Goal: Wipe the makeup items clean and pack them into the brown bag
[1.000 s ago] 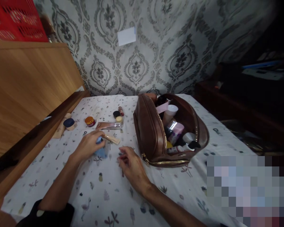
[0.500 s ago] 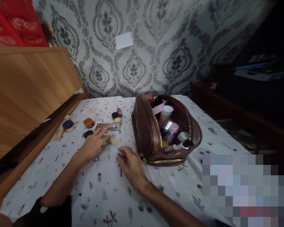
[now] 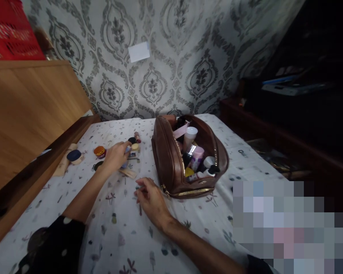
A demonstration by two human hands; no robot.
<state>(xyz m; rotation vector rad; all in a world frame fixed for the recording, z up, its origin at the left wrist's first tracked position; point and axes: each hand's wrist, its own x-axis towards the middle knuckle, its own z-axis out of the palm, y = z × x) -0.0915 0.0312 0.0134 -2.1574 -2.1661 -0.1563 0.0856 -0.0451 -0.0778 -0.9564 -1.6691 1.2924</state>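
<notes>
My left hand (image 3: 116, 155) reaches out over the printed sheet (image 3: 122, 236), fingers curled, with a small blue item partly showing beneath them. Its fingertips almost touch a cream-lidded jar (image 3: 135, 146) and a black jar (image 3: 132, 140). A beige stick (image 3: 128, 173) lies just below that hand. My right hand (image 3: 149, 198) rests on the sheet with its fingertips drawn together and nothing visible in them, close to the zip corner of an open brown leather toiletry bag (image 3: 167, 160). Several bottles and tubes, among them a white tube (image 3: 190, 136), stand inside.
An orange-lidded jar (image 3: 99, 151), a blue-lidded jar (image 3: 74, 156) and a small black lid (image 3: 97, 166) lie left of my left hand. A wooden board (image 3: 28, 114) rises along the left, with a red crate (image 3: 8, 32) above it. Dark furniture (image 3: 274, 129) stands at the right.
My left hand has moved away from me, from beside the beige stick up to the small jars. The right hand has hardly moved. The view has swung, so everything sits further left.
</notes>
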